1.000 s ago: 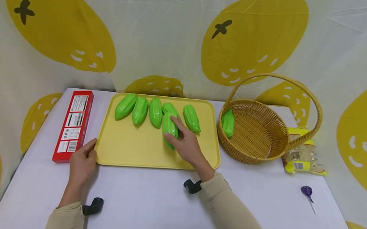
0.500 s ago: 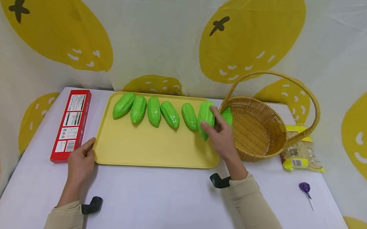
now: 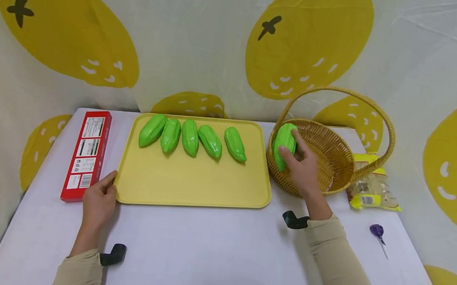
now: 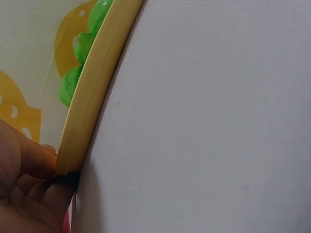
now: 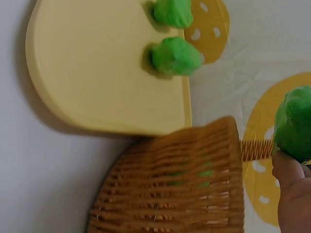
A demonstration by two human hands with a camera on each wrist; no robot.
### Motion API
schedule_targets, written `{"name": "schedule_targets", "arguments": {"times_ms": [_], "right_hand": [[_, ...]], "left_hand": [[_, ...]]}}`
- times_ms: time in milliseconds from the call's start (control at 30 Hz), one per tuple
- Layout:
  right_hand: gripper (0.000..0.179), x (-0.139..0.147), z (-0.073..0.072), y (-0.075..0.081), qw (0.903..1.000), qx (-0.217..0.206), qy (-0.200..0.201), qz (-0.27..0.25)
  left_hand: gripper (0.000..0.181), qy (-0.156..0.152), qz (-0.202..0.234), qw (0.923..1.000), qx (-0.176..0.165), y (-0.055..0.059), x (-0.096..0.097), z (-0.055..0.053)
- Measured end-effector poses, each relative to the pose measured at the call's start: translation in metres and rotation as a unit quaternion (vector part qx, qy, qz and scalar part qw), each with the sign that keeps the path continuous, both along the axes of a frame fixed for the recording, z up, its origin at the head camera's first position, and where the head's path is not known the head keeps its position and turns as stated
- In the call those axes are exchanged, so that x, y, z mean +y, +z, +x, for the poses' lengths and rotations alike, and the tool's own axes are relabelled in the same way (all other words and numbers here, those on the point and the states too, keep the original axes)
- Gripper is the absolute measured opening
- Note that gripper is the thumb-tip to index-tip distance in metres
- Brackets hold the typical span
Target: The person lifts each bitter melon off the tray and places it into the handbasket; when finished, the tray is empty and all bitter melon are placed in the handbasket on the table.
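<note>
My right hand [image 3: 305,169] holds a glossy green ridged toy fruit [image 3: 285,140], long with a tapered end, over the left side of the wicker basket [image 3: 325,194]. The right wrist view shows that fruit [image 5: 294,124] above the basket rim, gripped by thumb and fingers. Another green piece shows through the basket's weave. Several similar green fruits [image 3: 190,138] lie in a row along the back of the yellow tray [image 3: 188,185]. My left hand [image 3: 100,198] pinches the tray's front left corner; in the left wrist view the thumb is at the rim with fingers below.
A red box [image 3: 87,157] lies left of the tray. Right of the basket, a yellow-and-clear packet [image 3: 371,190] sits partly behind its handle. A purple lollipop [image 3: 377,230] lies nearer on the white tablecloth [image 3: 196,254]. The basket's tall handle [image 3: 356,94] arches overhead.
My right hand has carried the green fruit rightwards from the tray's back row to over the basket. My left hand stays at the tray corner.
</note>
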State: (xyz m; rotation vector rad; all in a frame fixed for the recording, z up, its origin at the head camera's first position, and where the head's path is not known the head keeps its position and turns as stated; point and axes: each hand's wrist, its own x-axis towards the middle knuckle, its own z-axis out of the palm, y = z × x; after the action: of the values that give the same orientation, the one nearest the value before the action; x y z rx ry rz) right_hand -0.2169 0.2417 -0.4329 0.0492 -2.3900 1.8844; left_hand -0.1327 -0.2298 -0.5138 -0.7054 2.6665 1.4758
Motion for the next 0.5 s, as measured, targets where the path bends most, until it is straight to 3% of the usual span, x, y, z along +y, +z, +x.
{"name": "schedule_targets", "arguments": {"times_ms": [300, 500], "right_hand": [[0.069, 0.029, -0.010, -0.005, 0.9995, -0.016, -0.017, 0.020], [0.074, 0.048, -0.017, -0.006, 0.9946, -0.069, -0.028, 0.072]], "left_hand": [[0.048, 0.003, 0.008, 0.9999, 0.008, -0.001, -0.001, 0.000], [0.048, 0.004, 0.012, 0.9999, 0.009, -0.001, -0.001, 0.000]]}}
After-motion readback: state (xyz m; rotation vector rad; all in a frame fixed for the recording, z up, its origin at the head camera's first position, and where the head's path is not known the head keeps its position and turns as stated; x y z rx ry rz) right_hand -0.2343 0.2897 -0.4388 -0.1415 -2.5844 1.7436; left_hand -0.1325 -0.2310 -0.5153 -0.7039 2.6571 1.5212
